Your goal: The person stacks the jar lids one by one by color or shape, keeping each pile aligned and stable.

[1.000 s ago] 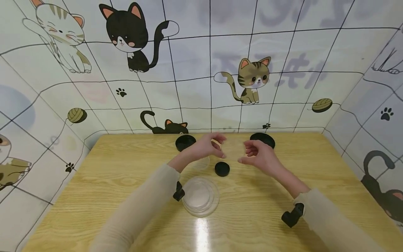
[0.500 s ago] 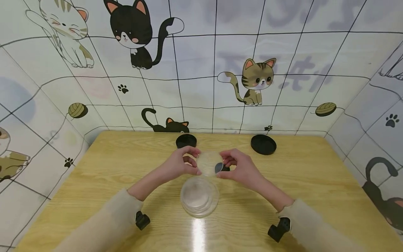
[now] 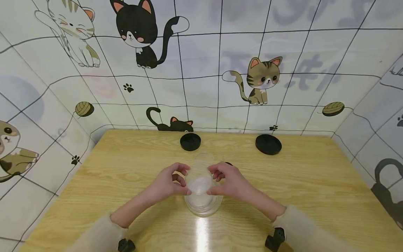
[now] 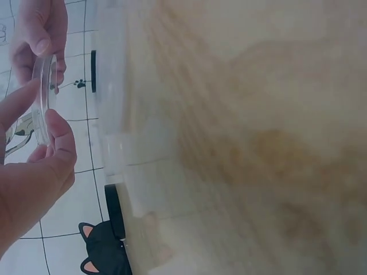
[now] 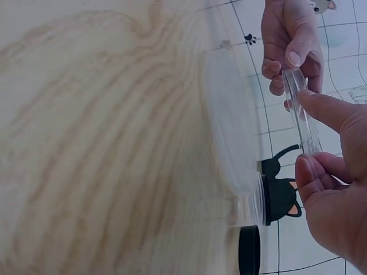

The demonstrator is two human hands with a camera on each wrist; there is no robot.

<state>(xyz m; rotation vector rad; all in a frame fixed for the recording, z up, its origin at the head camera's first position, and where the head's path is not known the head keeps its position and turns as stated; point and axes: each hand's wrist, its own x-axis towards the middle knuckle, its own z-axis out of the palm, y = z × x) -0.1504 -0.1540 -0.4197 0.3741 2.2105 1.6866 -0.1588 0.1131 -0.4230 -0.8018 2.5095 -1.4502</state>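
Observation:
A clear, shallow round dish point(image 3: 198, 175) is held up between my two hands, close over a stack of clear round dishes point(image 3: 203, 209). On its left edge, my left hand point(image 3: 170, 180) pinches it between thumb and fingers. My right hand point(image 3: 232, 180) pinches the opposite edge in the same way. In the left wrist view the held dish point(image 4: 41, 103) shows edge-on between both hands. The right wrist view also has this dish point(image 5: 299, 112) on edge, beyond the blurred pale stack point(image 5: 229, 123) on the table.
Behind the held dish lies another clear round piece point(image 3: 204, 158). A small black disc point(image 3: 228, 163) is mostly hidden by my right hand. Two black round shallow lids, left point(image 3: 190, 142) and right point(image 3: 268, 144), lie near the wooden table's point(image 3: 141, 147) back edge.
Both hands have brought the clear dish from the back of the table, left and toward me, until it overlaps the stack in the head view. The black lids have stayed in place.

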